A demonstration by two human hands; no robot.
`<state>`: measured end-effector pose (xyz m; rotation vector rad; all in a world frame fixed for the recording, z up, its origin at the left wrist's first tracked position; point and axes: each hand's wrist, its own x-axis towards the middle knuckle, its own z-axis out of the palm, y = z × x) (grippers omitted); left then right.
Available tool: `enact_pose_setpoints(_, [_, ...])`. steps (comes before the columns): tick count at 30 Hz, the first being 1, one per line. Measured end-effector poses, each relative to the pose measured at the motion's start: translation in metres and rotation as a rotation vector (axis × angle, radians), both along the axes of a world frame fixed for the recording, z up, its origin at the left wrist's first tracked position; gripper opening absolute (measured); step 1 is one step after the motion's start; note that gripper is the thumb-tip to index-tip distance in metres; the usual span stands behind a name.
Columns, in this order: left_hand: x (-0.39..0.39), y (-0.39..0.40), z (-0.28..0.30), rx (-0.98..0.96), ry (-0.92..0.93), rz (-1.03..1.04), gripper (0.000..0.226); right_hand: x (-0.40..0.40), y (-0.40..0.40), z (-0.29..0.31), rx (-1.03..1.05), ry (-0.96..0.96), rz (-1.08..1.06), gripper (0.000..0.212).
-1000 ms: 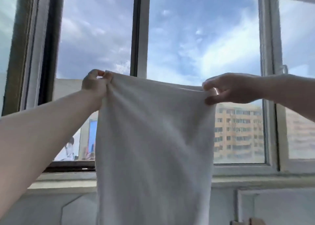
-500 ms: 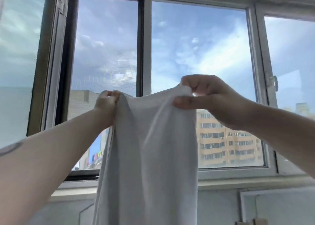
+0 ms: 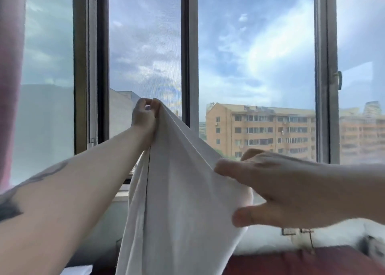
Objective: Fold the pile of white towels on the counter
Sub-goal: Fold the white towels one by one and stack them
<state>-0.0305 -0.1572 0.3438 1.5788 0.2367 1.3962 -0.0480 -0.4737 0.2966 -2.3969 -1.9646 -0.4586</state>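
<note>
A white towel (image 3: 177, 202) hangs in front of the window, held up in the air, with its lower end out of sight below the frame. My left hand (image 3: 145, 114) pinches its top corner high up, arm stretched forward. My right hand (image 3: 275, 191) is lower and to the right. It grips the towel's right edge, which sits between the thumb and the index finger, so the top edge slopes down from left to right. A vertical fold line runs down the towel below my left hand.
A large window with dark and grey frames (image 3: 188, 66) fills the view, with a latch (image 3: 339, 80) at the right. Below are a white sill, a dark red surface (image 3: 291, 260), and more white cloth (image 3: 370, 233) at the lower right. A pink curtain (image 3: 10, 87) hangs at the far left.
My right hand has gone down and to the right along the towel's edge, away from my left hand. The left hand still pinches the top corner. The camera has tilted down.
</note>
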Motion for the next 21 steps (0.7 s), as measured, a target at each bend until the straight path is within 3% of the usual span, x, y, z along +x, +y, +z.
enact_pose_setpoints(3, [-0.022, 0.001, -0.007, -0.004, -0.012, -0.018, 0.021, -0.004, -0.019, 0.009, -0.003, 0.108, -0.053, 0.040])
enact_pose_setpoints(8, [-0.061, 0.014, -0.021, 0.071, 0.111, -0.203, 0.013, 0.044, -0.038, 0.024, 0.215, 0.294, -0.081, 0.032])
enact_pose_setpoints(10, [-0.075, 0.016, -0.024, 0.113, 0.191, -0.287, 0.015, 0.061, -0.042, 0.031, 0.211, 0.206, -0.120, 0.031])
enact_pose_setpoints(13, [-0.085, 0.011, -0.024, 0.160, 0.251, -0.381, 0.011, 0.079, -0.044, 0.047, 0.100, -0.075, -0.211, 0.028])
enact_pose_setpoints(15, [-0.089, 0.005, -0.023, 0.186, 0.294, -0.450, 0.009, 0.080, -0.046, 0.057, -0.004, -0.090, -0.293, 0.027])
enact_pose_setpoints(19, [-0.091, -0.017, -0.019, 0.243, 0.371, -0.540, 0.034, 0.083, -0.051, 0.061, -0.171, -0.090, -0.419, 0.018])
enact_pose_setpoints(21, [-0.086, -0.032, -0.018, 0.254, 0.348, -0.549, 0.020, 0.089, -0.059, 0.061, -0.204, -0.045, -0.419, 0.019])
